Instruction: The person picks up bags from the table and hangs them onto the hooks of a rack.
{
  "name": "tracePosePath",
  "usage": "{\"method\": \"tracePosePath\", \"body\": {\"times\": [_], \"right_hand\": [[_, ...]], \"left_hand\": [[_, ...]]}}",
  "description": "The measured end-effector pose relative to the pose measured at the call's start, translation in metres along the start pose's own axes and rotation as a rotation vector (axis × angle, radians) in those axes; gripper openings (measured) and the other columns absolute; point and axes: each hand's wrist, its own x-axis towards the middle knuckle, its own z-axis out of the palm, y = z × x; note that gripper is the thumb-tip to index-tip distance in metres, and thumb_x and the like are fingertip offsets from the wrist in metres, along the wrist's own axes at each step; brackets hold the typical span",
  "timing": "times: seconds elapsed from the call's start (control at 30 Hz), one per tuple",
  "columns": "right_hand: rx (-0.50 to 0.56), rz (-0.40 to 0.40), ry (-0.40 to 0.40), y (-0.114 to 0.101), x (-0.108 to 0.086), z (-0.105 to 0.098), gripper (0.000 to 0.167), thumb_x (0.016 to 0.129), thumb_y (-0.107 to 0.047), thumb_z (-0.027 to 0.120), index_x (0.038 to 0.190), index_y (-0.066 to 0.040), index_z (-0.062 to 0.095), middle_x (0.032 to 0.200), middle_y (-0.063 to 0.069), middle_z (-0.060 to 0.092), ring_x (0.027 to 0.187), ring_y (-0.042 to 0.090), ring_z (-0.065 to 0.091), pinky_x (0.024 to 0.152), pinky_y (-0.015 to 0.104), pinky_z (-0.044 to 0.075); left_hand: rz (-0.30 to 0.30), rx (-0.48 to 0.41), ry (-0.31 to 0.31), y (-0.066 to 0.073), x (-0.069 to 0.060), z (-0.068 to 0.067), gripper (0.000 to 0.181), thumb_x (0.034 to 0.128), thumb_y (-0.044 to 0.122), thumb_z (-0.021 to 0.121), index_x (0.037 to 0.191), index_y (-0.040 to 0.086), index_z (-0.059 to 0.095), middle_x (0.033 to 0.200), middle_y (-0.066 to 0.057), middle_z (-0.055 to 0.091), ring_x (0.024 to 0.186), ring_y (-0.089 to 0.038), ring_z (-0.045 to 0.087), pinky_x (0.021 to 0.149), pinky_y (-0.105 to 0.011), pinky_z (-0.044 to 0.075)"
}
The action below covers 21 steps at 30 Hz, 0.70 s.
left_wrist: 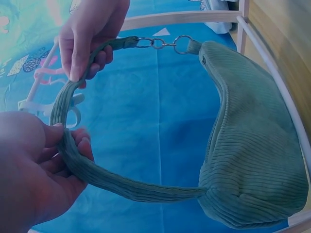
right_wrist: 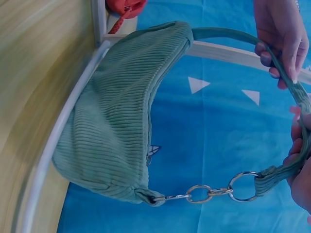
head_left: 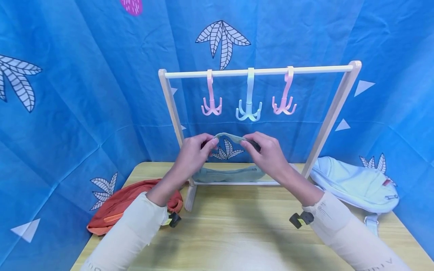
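Note:
A green corduroy bag (head_left: 230,175) (left_wrist: 252,141) (right_wrist: 116,111) hangs by its strap (head_left: 226,135) (left_wrist: 121,187) from both hands, low by the rack's bottom rail. My left hand (head_left: 194,152) (left_wrist: 39,170) pinches the strap on one side, with thumb and fingers around it. My right hand (head_left: 266,150) (left_wrist: 92,39) pinches it a short way along, nearer the metal rings (left_wrist: 158,43) (right_wrist: 199,194). Between the hands the strap arches slightly. Above them, two pink hooks (head_left: 211,107) (head_left: 285,105) and a light blue hook (head_left: 249,111) hang from the rack's top bar (head_left: 312,70).
The wooden rack (head_left: 330,113) stands on the wooden table (head_left: 223,226). A red bag (head_left: 118,203) lies at the left, partly behind my left forearm. At the right lies a pale blue bag (head_left: 352,184). Blue patterned cloth (head_left: 112,75) hangs behind and at the sides.

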Motion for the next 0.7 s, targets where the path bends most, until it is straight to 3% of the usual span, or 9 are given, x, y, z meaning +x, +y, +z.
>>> {"method": "tracePosePath", "body": {"times": [0.13, 0.7], "right_hand": [[-0.001, -0.017, 0.005, -0.002, 0.006, 0.001, 0.018, 0.1, -0.017, 0.07, 0.111, -0.004, 0.075, 0.094, 0.008, 0.076, 0.07, 0.013, 0.059, 0.061, 0.019, 0.049], [-0.009, -0.062, 0.09, -0.01, 0.025, 0.0, 0.017, 0.1, -0.016, 0.07, 0.107, -0.002, 0.076, 0.077, 0.008, 0.067, 0.061, 0.013, 0.051, 0.055, 0.021, 0.041]], "left_hand": [[0.013, 0.002, 0.022, 0.001, 0.001, -0.002, 0.024, 0.1055, 0.031, 0.061, 0.103, 0.013, 0.076, 0.079, -0.005, 0.068, 0.07, -0.022, 0.061, 0.058, -0.032, 0.053], [0.033, 0.006, 0.072, 0.01, 0.011, -0.016, 0.024, 0.1049, 0.03, 0.062, 0.108, 0.011, 0.076, 0.087, -0.006, 0.072, 0.077, -0.021, 0.063, 0.063, -0.031, 0.054]]}}
